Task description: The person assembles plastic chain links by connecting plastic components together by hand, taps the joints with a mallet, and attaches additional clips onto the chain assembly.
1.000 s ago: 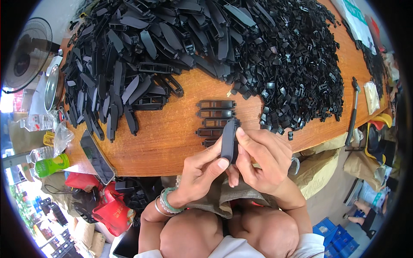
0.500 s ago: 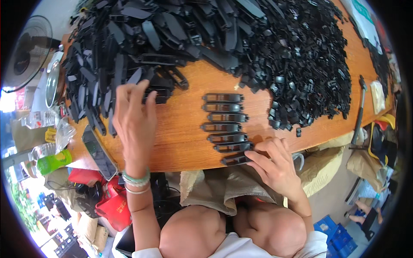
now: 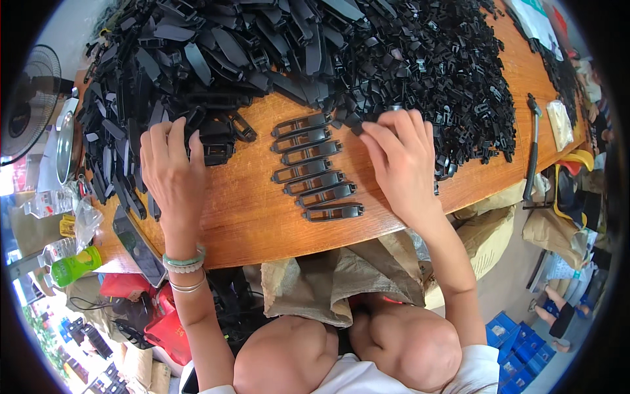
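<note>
A slanting column of several long black plastic frames (image 3: 320, 174) lies on the wooden table, each with an open slot. My right hand (image 3: 407, 164) is beside the far end of this column, at the edge of a heap of small black plastic clips (image 3: 459, 92). Its thumb and forefinger pinch a small black clip (image 3: 356, 125). Over the near edge of a heap of long black plastic parts (image 3: 216, 46), my left hand (image 3: 174, 177) hovers with thumb and fingers apart. Its fingertips are close to a black part (image 3: 216, 150), and I see nothing held in it.
A phone-like dark slab (image 3: 136, 243) lies at the table's left edge, near a green bottle (image 3: 75, 266). A black-handled tool (image 3: 533, 144) lies on the right. Brown sacking (image 3: 341, 282) hangs below the table's front edge. A fan (image 3: 33, 98) stands far left.
My right hand has left the nearest frame of the column and moved away from me to the clip heap, where it pinches a clip. My left hand stays by the long parts. The view has shifted.
</note>
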### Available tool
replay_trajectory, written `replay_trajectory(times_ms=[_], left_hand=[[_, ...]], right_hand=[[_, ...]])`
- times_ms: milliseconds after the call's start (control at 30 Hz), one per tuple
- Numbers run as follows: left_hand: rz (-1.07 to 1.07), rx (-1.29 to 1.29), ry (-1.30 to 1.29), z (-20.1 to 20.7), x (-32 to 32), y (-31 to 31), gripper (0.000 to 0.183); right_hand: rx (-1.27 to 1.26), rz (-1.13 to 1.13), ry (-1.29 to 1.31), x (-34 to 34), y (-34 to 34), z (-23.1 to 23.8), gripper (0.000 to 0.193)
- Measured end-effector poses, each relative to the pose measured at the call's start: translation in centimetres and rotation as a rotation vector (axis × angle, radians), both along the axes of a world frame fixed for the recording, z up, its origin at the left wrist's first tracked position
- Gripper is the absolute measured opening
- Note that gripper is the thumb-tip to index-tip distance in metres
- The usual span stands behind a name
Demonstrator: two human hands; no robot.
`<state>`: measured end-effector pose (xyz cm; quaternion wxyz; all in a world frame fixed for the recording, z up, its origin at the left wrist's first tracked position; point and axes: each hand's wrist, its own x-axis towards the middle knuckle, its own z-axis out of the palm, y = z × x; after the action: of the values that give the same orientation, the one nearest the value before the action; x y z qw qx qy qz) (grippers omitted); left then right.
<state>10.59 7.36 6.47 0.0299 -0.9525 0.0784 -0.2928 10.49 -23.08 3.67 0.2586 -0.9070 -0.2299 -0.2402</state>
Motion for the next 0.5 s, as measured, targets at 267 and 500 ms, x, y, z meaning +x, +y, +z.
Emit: replay_trajectory(times_ms=[267, 500], left_hand=[[-0.09, -0.67, -0.023, 1.1, -5.6, -4.5, 0.027], [-0.498, -1.757, 0.726, -1.0, -8.4, -6.2, 0.03]], right_hand=[[-0.083, -0.065, 0.07, 0.2, 1.6, 0.0, 0.02], [0.596, -0.009, 0.547, -2.4, 1.7, 1.6, 0.018]])
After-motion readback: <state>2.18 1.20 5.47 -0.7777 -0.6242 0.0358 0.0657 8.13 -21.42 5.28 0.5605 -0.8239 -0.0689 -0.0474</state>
